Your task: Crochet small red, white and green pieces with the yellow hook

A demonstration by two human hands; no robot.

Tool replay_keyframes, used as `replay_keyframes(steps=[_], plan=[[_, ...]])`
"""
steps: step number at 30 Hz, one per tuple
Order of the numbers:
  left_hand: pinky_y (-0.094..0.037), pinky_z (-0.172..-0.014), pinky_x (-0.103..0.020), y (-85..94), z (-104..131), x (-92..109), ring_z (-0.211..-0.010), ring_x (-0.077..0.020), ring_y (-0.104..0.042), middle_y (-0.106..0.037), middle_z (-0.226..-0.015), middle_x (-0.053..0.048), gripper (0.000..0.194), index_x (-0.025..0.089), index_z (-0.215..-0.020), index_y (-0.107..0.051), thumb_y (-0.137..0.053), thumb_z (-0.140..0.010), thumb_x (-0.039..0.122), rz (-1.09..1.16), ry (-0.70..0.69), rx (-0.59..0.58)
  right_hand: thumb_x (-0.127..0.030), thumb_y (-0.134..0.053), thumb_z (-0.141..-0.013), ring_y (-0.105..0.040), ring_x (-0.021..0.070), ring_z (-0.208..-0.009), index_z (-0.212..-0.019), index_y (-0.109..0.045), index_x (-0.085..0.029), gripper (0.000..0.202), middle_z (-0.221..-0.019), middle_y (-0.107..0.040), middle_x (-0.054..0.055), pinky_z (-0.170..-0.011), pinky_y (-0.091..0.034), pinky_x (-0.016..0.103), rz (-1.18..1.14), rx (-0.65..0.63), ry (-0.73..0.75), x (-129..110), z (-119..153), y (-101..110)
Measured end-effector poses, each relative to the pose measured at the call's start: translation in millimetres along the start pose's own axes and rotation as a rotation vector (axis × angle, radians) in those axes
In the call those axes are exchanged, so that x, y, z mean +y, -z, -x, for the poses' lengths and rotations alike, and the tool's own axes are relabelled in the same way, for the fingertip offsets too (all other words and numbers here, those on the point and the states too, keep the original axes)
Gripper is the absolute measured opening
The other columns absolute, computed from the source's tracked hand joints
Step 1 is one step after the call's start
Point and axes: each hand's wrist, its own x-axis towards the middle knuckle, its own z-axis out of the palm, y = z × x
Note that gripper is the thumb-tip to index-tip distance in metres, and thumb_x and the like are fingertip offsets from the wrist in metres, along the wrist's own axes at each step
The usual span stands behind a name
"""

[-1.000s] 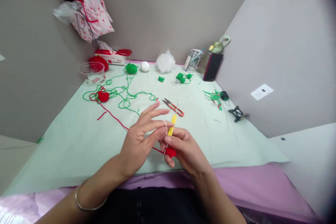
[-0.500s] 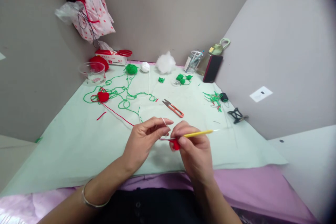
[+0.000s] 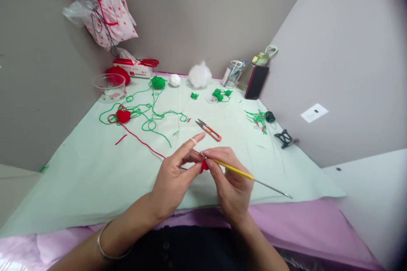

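Between my two hands is a small red crochet piece (image 3: 204, 165). My left hand (image 3: 175, 172) pinches it from the left with thumb and fingers, and white yarn (image 3: 193, 140) loops over its raised index finger. My right hand (image 3: 230, 180) is closed on a yellow-handled crochet hook (image 3: 234, 169), its fingertips close to the red piece. The hook's near end points down to the right; its other tip is at the work, partly covered by fingers. Red yarn (image 3: 142, 140) trails from the left hand toward a red yarn ball (image 3: 123, 115).
Orange thread snips (image 3: 208, 130) lie just beyond my hands. Loose green yarn (image 3: 152, 114) spreads on the left. Farther back are a green ball (image 3: 158, 82), a white ball (image 3: 174, 80), white stuffing (image 3: 200, 75) and a phone (image 3: 257, 82). Yarn scraps (image 3: 257, 119) lie at right.
My left hand has come onto the red piece, its index finger lifting the white yarn. The hook has swung so its right end points downward. Both hands have closed together.
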Motion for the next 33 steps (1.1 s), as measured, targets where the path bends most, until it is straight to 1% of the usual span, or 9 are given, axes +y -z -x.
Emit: replay_keyframes(steps=[3,6,10,16,20,24,26,28,33], plan=[[-0.053,-0.095,-0.029,3.3,-2,1,-0.092,-0.0163,-0.068,-0.073,-0.085,0.002,0.055,0.026,-0.143,-0.067,-0.075,-0.088,0.021,-0.085,-0.047,-0.005,-0.009,-0.069,-0.095,-0.071,0.0182,-0.094,-0.108,-0.080,-0.030,0.027,-0.098,-0.079,0.002,-0.081,-0.059,0.034,-0.062,0.022,-0.056,1,-1,-2],[-0.050,-0.101,-0.032,7.3,-2,5,-0.100,-0.0185,-0.068,-0.072,-0.095,0.000,0.052,0.028,-0.140,-0.069,-0.076,-0.088,0.021,-0.115,-0.017,-0.022,-0.014,-0.072,-0.093,-0.072,0.0177,-0.091,-0.102,-0.082,-0.030,0.021,-0.094,-0.079,0.002,-0.079,-0.058,0.033,-0.134,0.061,-0.151,2,-3,-2],[-0.050,-0.099,-0.028,10.6,-4,10,-0.106,-0.0170,-0.065,-0.070,-0.109,-0.001,0.039,0.032,-0.133,-0.074,-0.074,-0.093,0.029,0.040,0.045,-0.016,-0.018,-0.075,-0.091,-0.070,0.0172,-0.083,-0.096,-0.082,-0.029,0.014,-0.089,-0.078,0.002,-0.074,-0.057,0.032,-0.164,0.083,-0.249,-1,-6,-2],[-0.050,-0.086,-0.026,10.2,-13,13,-0.082,-0.0134,-0.062,-0.066,-0.081,0.002,0.031,0.024,-0.115,-0.082,-0.084,-0.084,0.029,0.233,0.092,0.104,-0.023,-0.077,-0.090,-0.067,0.0169,-0.076,-0.094,-0.083,-0.027,0.008,-0.087,-0.077,0.003,-0.071,-0.058,0.033,-0.235,0.014,-0.300,-1,-5,-3],[-0.050,-0.082,-0.024,13.7,-17,10,-0.079,-0.0117,-0.063,-0.066,-0.078,0.004,0.034,0.025,-0.117,-0.080,-0.086,-0.083,0.028,0.233,0.052,0.196,-0.023,-0.077,-0.092,-0.065,0.0138,-0.076,-0.096,-0.083,-0.030,0.010,-0.090,-0.073,0.002,-0.064,-0.054,0.027,-0.370,0.009,-0.309,4,-4,-2],[-0.052,-0.079,-0.026,10.6,-15,-1,-0.078,-0.0128,-0.064,-0.070,-0.082,0.002,0.038,0.024,-0.120,-0.080,-0.085,-0.083,0.029,0.161,0.078,0.073,-0.020,-0.076,-0.092,-0.065,0.0151,-0.079,-0.099,-0.083,-0.031,0.015,-0.088,-0.069,0.002,-0.066,-0.056,0.028,-0.309,0.034,-0.230,4,-4,-4],[-0.053,-0.080,-0.028,6.3,-13,-5,-0.080,-0.0143,-0.065,-0.071,-0.084,0.001,0.042,0.023,-0.125,-0.078,-0.084,-0.083,0.030,0.181,0.118,0.015,-0.016,-0.073,-0.093,-0.067,0.0170,-0.084,-0.103,-0.082,-0.031,0.021,-0.090,-0.069,0.003,-0.069,-0.058,0.031,-0.159,0.067,-0.138,2,-3,-6],[-0.054,-0.082,-0.029,2.7,-10,-7,-0.082,-0.0150,-0.067,-0.072,-0.085,0.000,0.047,0.022,-0.131,-0.076,-0.083,-0.085,0.030,0.207,0.147,0.004,-0.012,-0.070,-0.094,-0.067,0.0179,-0.086,-0.108,-0.081,-0.033,0.028,-0.093,-0.068,0.004,-0.070,-0.060,0.033,0.032,0.102,-0.027,2,0,-8],[-0.055,-0.090,-0.030,1.2,0,3,-0.090,-0.0166,-0.069,-0.075,-0.090,0.000,0.053,0.024,-0.139,-0.071,-0.082,-0.087,0.030,0.206,0.177,-0.020,-0.003,-0.068,-0.092,-0.064,0.0181,-0.079,-0.128,-0.074,-0.042,0.053,-0.092,-0.064,0.004,-0.064,-0.058,0.035,0.382,0.192,0.238,6,12,-11]])
